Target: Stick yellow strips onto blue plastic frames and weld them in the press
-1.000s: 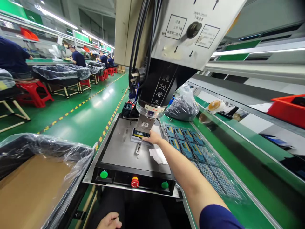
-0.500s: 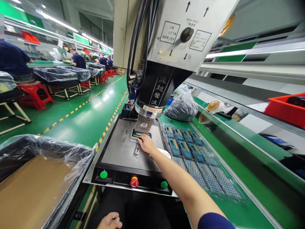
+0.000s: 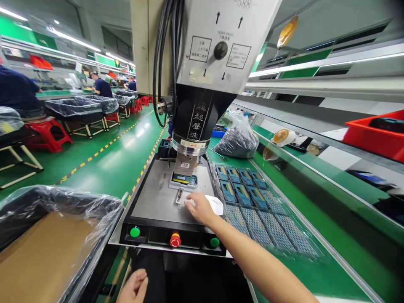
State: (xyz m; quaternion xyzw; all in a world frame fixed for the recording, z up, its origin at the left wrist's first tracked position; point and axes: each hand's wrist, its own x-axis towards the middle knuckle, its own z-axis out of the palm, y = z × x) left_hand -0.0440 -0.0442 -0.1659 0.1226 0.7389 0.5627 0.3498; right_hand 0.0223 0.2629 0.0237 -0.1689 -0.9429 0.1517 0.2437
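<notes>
My right hand (image 3: 201,207) hovers above the metal work plate (image 3: 151,198) of a press, its fingers loosely bent and apart, with nothing visible in them. Just beyond it, a blue-grey plastic housing with a yellow strip (image 3: 185,179) lies in a white fixture (image 3: 172,186). The squared metal head (image 3: 185,163) of the press stands directly over the housing's far part. Left of my fingertips is a small metal bracket (image 3: 179,196); a white cloth or paper (image 3: 215,205) lies right of the hand. My left hand (image 3: 134,287) hangs low by my lap, loosely curled, thumb apart, holding nothing visible.
Two green buttons (image 3: 135,232) and a red emergency stop (image 3: 175,240) line the press front. At right lies a clear tray (image 3: 274,240) of similar housings. A plastic-lined bin (image 3: 110,214) stands left. A filled clear bag (image 3: 238,141) sits behind. Co-workers sit far left.
My right hand has let go of the housing and drawn back toward me, leaving it in the fixture. My left hand has shifted slightly left. The view has turned a little.
</notes>
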